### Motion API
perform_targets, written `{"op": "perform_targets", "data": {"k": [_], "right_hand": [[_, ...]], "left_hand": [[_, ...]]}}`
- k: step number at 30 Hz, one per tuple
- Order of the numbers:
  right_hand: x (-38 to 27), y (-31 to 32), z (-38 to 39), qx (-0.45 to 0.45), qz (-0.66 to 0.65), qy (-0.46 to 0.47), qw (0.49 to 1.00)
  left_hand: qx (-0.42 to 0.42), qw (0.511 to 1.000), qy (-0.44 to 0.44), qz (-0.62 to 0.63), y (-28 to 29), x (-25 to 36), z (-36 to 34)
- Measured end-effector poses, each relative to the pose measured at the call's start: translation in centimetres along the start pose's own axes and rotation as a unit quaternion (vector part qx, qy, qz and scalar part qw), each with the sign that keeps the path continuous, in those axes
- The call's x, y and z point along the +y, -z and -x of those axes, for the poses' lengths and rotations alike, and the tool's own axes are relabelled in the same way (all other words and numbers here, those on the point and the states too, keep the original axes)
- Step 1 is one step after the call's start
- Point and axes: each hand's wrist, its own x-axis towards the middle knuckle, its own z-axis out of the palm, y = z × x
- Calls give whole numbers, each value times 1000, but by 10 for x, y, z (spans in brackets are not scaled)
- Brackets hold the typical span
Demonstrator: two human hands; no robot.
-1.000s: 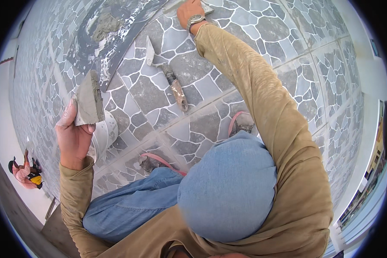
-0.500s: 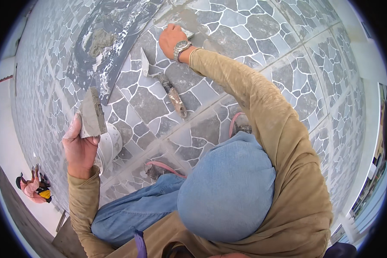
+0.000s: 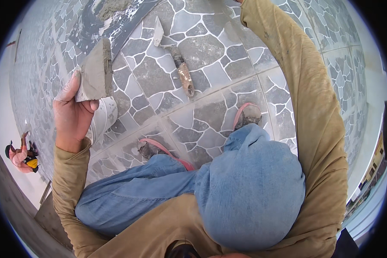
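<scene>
Thumb and fingers of my left hand (image 3: 71,109) grip the lower end of a flat grey slab (image 3: 94,73), smeared with mortar. The slab stands tilted upward with its thick edge to the right; what it is made of I cannot tell. Just right of that hand is a white bucket (image 3: 105,114), partly hidden. My right arm (image 3: 305,77) stretches to the far edge of the view, where the hand lies past the picture's border. Between my arms, a pointed trowel (image 3: 179,64) with a worn, mortar-stained handle lies on the patterned floor, touched by neither hand.
A dark, paint-streaked board (image 3: 133,23) carries a heap of grey mortar (image 3: 112,8) at the far left. Stone-patterned tiles (image 3: 210,112) spread around my feet in pink-strapped footwear (image 3: 247,114). Off at the left sits another person (image 3: 22,157) in a pink top.
My right hand has reached farther away, out of the picture. My left hand still holds the grey slab. The view has shifted, so trowel and board appear higher.
</scene>
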Motion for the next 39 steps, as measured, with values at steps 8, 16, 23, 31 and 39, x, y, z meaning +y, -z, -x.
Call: {"op": "perform_targets", "data": {"k": [8,16,23,31,39], "right_hand": [[-39,41,74,-77,13,24,997],[-50,53,167,-58,-59,32,996],[-84,32,135,149,-32,-101,983],[-164,10,80,2,-7,-121,993],[6,25,13,-11,-24,-36,999]], "left_hand": [[33,999,4,-28,13,-2,4],[-12,999,-19,-23,9,5,4],[2,1000,-10,-18,2,4,1],[59,998,-12,-14,1,0,8],[36,999,0,-17,0,-3,2]]}}
